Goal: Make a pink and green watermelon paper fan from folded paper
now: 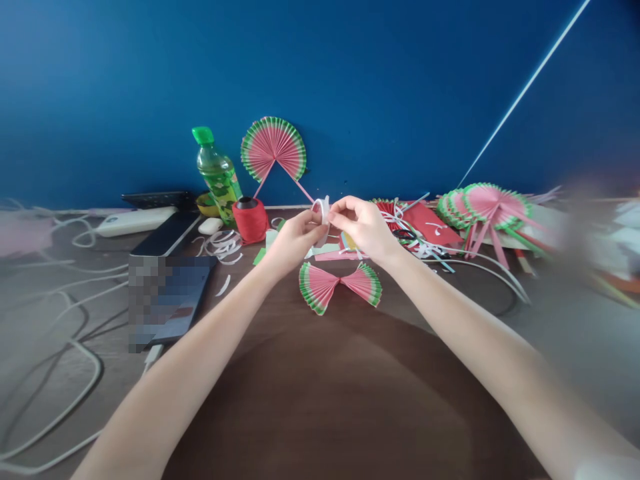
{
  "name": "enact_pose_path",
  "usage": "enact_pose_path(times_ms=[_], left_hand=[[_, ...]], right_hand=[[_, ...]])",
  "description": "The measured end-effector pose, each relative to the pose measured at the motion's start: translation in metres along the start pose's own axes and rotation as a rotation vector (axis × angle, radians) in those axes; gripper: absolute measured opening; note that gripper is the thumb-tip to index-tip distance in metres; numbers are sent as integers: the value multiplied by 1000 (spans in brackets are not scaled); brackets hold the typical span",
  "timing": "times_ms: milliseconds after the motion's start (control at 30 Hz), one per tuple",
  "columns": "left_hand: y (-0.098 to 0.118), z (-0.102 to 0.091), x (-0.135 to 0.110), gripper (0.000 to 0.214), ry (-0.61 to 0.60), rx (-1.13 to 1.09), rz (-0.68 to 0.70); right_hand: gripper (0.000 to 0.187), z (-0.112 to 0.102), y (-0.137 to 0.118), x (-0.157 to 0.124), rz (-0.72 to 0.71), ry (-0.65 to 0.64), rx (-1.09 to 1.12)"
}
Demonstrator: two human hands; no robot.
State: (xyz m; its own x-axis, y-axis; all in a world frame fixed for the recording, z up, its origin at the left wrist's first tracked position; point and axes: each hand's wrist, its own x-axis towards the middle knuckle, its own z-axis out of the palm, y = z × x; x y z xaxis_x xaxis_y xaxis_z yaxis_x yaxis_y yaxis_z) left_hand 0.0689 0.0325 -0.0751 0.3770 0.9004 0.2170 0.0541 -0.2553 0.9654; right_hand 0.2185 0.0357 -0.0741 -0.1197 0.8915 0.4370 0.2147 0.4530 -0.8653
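Observation:
Above the middle of the table, my left hand (pixel 299 238) is closed around a small roll of white tape (pixel 323 212). My right hand (pixel 361 225) meets it from the other side, thumb and fingertips pinched at the roll's edge; whether a strip of tape is between them is too small to make out. Below both hands lies a pleated paper piece (pixel 324 285), pink with green edges, spread like a bow. A finished-looking round paper fan (pixel 273 148) in the same colours leans on the blue wall, its two pink sticks pointing down.
A green-capped bottle (pixel 216 170) and a red thread spool (pixel 251 221) stand left of my hands. Phones (pixel 187 300), white cables (pixel 95 373) and paper scraps (pixel 225 248) lie further left. On the right are red paper (pixel 433 223), scissors (pixel 404 235) and several stacked fans (pixel 493 203).

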Motion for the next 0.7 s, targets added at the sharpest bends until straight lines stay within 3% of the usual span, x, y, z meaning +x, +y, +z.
enact_pose_path(times_ms=[267, 700], left_hand=[[-3, -1, 3, 5, -1, -101, -31], [-5, -1, 1, 7, -10, -9, -10]], right_hand=[[18, -5, 1, 2, 6, -48, 15], [18, -4, -3, -1, -123, -81, -181]])
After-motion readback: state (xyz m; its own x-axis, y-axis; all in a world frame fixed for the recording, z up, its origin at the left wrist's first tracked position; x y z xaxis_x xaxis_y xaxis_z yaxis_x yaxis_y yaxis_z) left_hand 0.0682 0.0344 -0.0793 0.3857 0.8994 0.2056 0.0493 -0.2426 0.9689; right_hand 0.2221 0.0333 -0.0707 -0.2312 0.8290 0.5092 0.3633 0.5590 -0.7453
